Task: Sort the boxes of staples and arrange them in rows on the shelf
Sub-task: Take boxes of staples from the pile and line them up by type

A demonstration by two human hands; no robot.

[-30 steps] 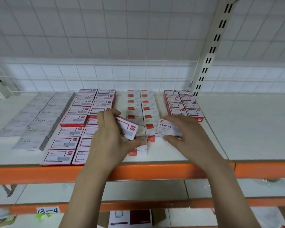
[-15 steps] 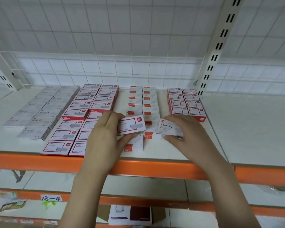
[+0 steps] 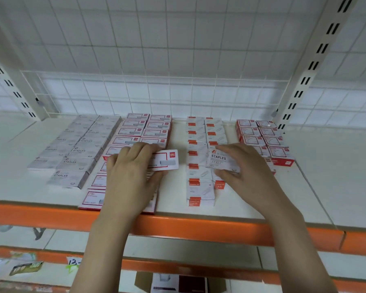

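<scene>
My left hand (image 3: 131, 176) grips a white box with a red border (image 3: 166, 160) over the red-bordered rows (image 3: 145, 129). My right hand (image 3: 247, 172) holds a white box marked STAPLES (image 3: 220, 161) above the orange-tabbed rows (image 3: 199, 187). Grey STAPLES boxes (image 3: 80, 149) lie in two rows at the left of the white shelf (image 3: 336, 176). Red boxes (image 3: 260, 134) stand in rows at the right, partly hidden by my right hand.
An orange beam (image 3: 199, 227) edges the shelf front. A slotted white upright (image 3: 317, 60) stands at the back right, another upright (image 3: 13, 89) at the back left. White wire mesh (image 3: 156, 96) backs the shelf. A lower shelf holds a carton (image 3: 178, 282).
My left hand has turned its red-bordered box from tilted to flat and carried it left over the red-bordered rows. My right hand keeps its STAPLES box in about the same place.
</scene>
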